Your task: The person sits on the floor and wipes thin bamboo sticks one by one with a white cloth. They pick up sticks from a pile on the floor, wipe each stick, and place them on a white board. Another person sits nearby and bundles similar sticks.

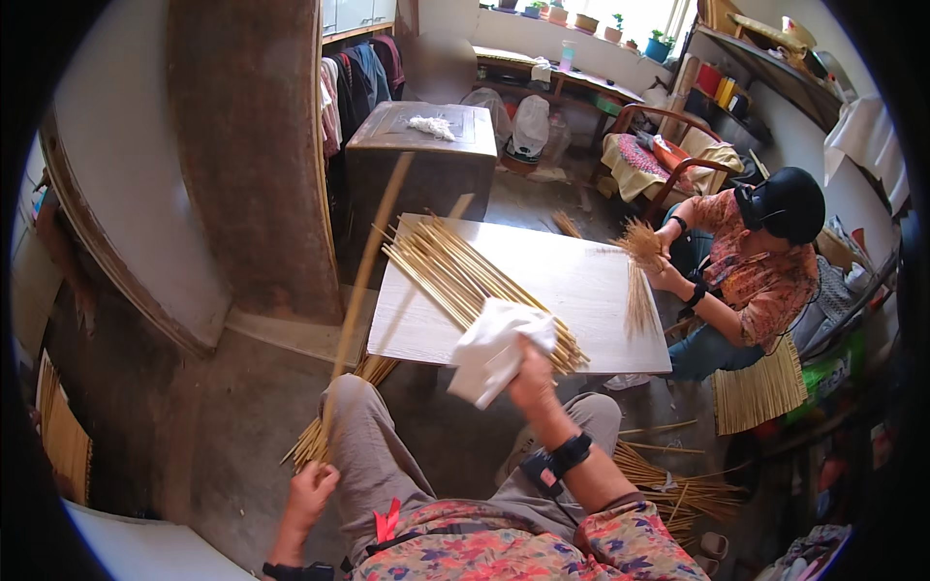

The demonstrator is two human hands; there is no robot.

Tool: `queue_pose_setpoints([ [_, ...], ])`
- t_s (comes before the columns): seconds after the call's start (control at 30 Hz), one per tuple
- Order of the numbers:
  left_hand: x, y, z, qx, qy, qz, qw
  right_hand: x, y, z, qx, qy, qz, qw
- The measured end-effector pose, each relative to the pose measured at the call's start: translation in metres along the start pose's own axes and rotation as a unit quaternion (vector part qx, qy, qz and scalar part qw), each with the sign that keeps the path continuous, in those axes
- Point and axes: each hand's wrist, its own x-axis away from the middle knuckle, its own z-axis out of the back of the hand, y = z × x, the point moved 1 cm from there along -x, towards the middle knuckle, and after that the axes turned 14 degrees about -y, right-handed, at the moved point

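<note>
Left hand: left hand point(310, 489) is closed around the lower end of one long stick point(360, 290), low beside the left knee; the stick slants up past the table's left edge and blurs toward its top.
Right hand: right hand point(528, 373) is clenched on a crumpled white cloth point(492, 349), raised just over the table's near edge.
Stick in hand: single, pale yellow; it is apart from the cloth at this moment.
Table pile: bundle of sticks point(475, 281) lies diagonally on the wooden table point(581, 281), near end under the cloth.
Floor piles: sticks on the floor point(325, 431) by the left leg; more scattered sticks point(678, 484) to the right.
Progress (judgement): one stick in work, many lying on table and floor; which pile is finished cannot be told.
Containers: none holds the sticks; all lie loose. Small pots point(586, 21) on the window ledge carry plants.
Co-worker: seated person point(765, 261) across the table grips a separate upright bundle point(639, 276) with both hands.
</note>
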Motion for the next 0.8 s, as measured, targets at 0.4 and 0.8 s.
queue_pose_setpoints([
  [0.4, -0.077, 0.076, -0.072, 0.200, -0.197, 0.014, 0.960, 0.068, 0.057, -0.092, -0.062, -0.115, -0.175, 0.976],
  [0.8, -0.042, 0.046, -0.057, -0.170, -0.089, -0.066, 0.979, 0.035, 0.055, -0.092, 0.253, -0.084, 0.029, 0.963],
])
